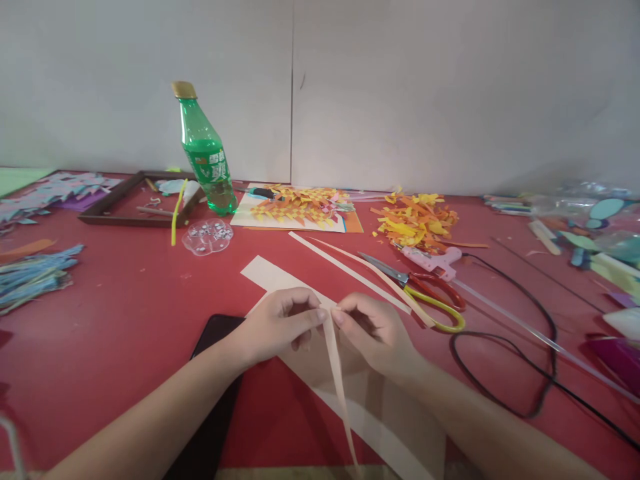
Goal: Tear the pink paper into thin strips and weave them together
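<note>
My left hand [280,327] and my right hand [375,330] meet at the fingertips near the table's front middle. Both pinch the top of a narrow cream paper strip [337,373] that hangs down toward me. Under the hands lies a larger cream paper sheet [380,420] on the red table [125,300]. A black phone [213,400] lies under my left forearm.
Red and yellow scissors [425,293], two loose cream strips [350,270] and a pink glue gun [435,259] with a black cord [505,373] lie to the right. A green bottle [206,153], a woven orange-yellow paper piece [300,207] and orange scraps [415,220] stand behind. Blue paper strips [35,277] lie left.
</note>
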### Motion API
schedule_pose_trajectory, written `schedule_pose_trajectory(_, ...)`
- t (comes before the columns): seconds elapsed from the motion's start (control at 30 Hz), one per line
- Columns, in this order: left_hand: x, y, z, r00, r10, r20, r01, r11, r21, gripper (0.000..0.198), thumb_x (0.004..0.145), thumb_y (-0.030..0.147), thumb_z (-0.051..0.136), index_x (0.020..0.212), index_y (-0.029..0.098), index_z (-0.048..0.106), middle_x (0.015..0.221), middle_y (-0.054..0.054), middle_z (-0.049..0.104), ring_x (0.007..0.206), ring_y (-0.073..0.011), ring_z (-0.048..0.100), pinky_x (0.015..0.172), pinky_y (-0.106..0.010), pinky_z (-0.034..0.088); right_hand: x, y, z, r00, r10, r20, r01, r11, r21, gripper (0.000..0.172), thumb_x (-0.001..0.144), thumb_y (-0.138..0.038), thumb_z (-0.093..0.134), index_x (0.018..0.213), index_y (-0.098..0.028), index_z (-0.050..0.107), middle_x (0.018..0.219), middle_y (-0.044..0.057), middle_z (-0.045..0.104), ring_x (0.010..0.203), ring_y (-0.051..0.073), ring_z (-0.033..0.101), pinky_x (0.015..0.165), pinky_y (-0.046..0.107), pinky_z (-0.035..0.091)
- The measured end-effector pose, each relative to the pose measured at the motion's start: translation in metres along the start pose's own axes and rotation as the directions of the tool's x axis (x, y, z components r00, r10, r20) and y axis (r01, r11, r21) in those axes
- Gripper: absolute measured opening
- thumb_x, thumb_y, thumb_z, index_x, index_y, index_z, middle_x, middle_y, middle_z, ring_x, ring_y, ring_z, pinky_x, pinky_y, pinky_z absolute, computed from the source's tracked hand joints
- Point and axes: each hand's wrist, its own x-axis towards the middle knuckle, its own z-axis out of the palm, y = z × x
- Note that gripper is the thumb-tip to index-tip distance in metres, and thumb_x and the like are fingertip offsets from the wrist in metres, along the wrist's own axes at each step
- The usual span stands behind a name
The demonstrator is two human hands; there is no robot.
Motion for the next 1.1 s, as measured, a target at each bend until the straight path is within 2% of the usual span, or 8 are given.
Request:
schedule_pose_trajectory(0.2,0.0005,-0.0009,-0.0010,1.000,0.003,-0.015,-0.003,1.000,-0.004,0.022,0.086,0.033,0.056,0.072,0.015,0.056,0.054,0.005,0.051,0.043,-0.0051,0.048,0.043,-0.016,0.036,-0.0004,0.0018,-0.0012,0.999,0.029,-0.038,-0.029,0.999,0.018,0.021,0.091,-0.032,0.051,0.076,-0.018,0.054,0.063,-0.002,0.051,0.055,0.010,0.044,0.048,0.022,0.033)
schedule_pose_trajectory(0.37,-0.0002,-0.0010,-0.0010,0.997,-0.014,0.078,0.009,0.998,0.062,0.026,0.087,0.039,0.054,0.075,0.015,0.055,0.057,0.004,0.051,0.051,-0.0067,0.049,0.049,-0.017,0.040,0.0000,0.0032,-0.0007,0.998,0.048,-0.035,-0.046,0.997,0.063,0.020,0.090,-0.033,0.052,0.077,-0.018,0.055,0.065,-0.002,0.051,0.056,0.010,0.045,0.049,0.023,0.035)
schedule_pose_trajectory(0.5,-0.0010,-0.0025,-0.0017,0.997,-0.016,0.073,0.007,0.993,0.114,0.025,0.085,0.037,0.057,0.075,0.015,0.053,0.058,0.003,0.052,0.050,-0.0072,0.048,0.048,-0.019,0.039,0.0001,0.0028,-0.0013,0.995,0.086,0.043,-0.093,0.974,0.205,0.024,0.093,-0.036,0.047,0.080,-0.018,0.055,0.061,-0.003,0.047,0.052,0.009,0.041,0.047,0.022,0.032)
schedule_pose_trajectory(0.67,-0.0007,-0.0038,-0.0024,0.996,-0.001,0.094,-0.003,0.999,0.043,0.024,0.086,0.036,0.056,0.075,0.015,0.053,0.058,0.004,0.051,0.051,-0.0068,0.048,0.048,-0.018,0.039,0.0003,0.0029,-0.0022,0.981,0.090,0.170,-0.136,0.950,0.280,0.022,0.092,-0.035,0.051,0.079,-0.018,0.055,0.059,-0.004,0.044,0.049,0.007,0.039,0.044,0.021,0.029)
schedule_pose_trajectory(0.87,0.0005,-0.0062,-0.0030,0.995,0.006,0.096,-0.010,0.999,0.032,0.023,0.085,0.036,0.057,0.076,0.015,0.053,0.060,0.003,0.053,0.051,-0.0068,0.049,0.049,-0.018,0.039,0.0013,0.0011,-0.0025,0.981,0.059,0.183,-0.119,0.933,0.339,0.020,0.090,-0.032,0.055,0.076,-0.017,0.056,0.064,-0.003,0.050,0.052,0.007,0.042,0.046,0.020,0.032)
schedule_pose_trajectory(1.1,-0.0011,-0.0051,-0.0031,0.995,0.030,0.093,-0.036,0.998,0.055,0.023,0.086,0.036,0.056,0.077,0.015,0.053,0.061,0.003,0.052,0.052,-0.0067,0.048,0.049,-0.018,0.037,0.0016,-0.0001,-0.0032,0.985,0.027,0.168,-0.076,0.953,0.294,0.021,0.090,-0.031,0.054,0.074,-0.017,0.058,0.066,-0.001,0.054,0.058,0.010,0.048,0.052,0.022,0.036)
